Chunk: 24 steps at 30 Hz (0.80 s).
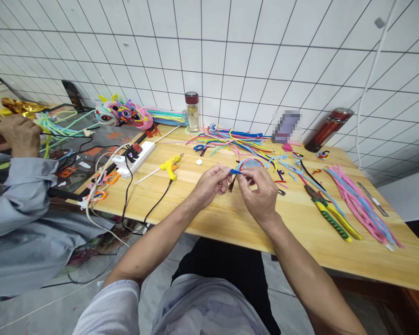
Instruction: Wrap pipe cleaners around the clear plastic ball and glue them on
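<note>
Over the front middle of the wooden table, my left hand (211, 185) and my right hand (260, 193) face each other. Both pinch a short twisted piece of blue pipe cleaner (235, 171), one at each end. A dark brown tuft (232, 184) hangs below it between the hands; how it is joined I cannot make out. Behind my right fingers lies a round bluish thing with a red rim (251, 164), partly hidden. Pliers with green and yellow handles (330, 214) rest to the right of my right hand.
A yellow glue gun (170, 166) and a white power strip (136, 159) with trailing cords lie left. Several loose pipe cleaners (230, 139), a glass bottle (193, 113) and a red flask (330, 129) stand or lie behind. Pink and blue bundles (361, 202) lie right. A co-worker's hand (21, 135) is far left.
</note>
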{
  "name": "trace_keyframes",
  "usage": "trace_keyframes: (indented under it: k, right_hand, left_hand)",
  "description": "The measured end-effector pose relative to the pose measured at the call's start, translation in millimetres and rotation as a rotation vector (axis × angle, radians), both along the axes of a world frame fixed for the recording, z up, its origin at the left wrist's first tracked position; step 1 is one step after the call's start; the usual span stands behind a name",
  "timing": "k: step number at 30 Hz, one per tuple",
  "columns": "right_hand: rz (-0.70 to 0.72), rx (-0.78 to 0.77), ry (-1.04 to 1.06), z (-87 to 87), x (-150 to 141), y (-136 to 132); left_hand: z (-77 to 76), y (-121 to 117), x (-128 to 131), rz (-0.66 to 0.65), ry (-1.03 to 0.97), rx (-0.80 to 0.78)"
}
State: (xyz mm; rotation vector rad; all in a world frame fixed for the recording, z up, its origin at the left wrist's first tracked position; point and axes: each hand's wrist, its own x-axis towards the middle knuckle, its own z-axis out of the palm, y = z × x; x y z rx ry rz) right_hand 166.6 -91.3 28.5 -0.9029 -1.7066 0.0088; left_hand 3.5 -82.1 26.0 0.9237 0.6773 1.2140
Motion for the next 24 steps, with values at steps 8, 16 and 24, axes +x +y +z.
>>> trace_keyframes:
  k: [8,16,24]
  right_hand:
    - [-0.008,0.092,-0.124,0.7,4,-7]
    - [-0.031,0.031,-0.129,6.5,9,-11]
    - [0.024,-0.211,-0.036,14.7,12,-5]
  left_hand:
    - [4.0,-14,-3,0.052,0.202,0.130]
    - [3.7,-21,-6,0.036,0.364,0.208]
    - [-1.5,-22,-10,-0.007,0.457,0.309]
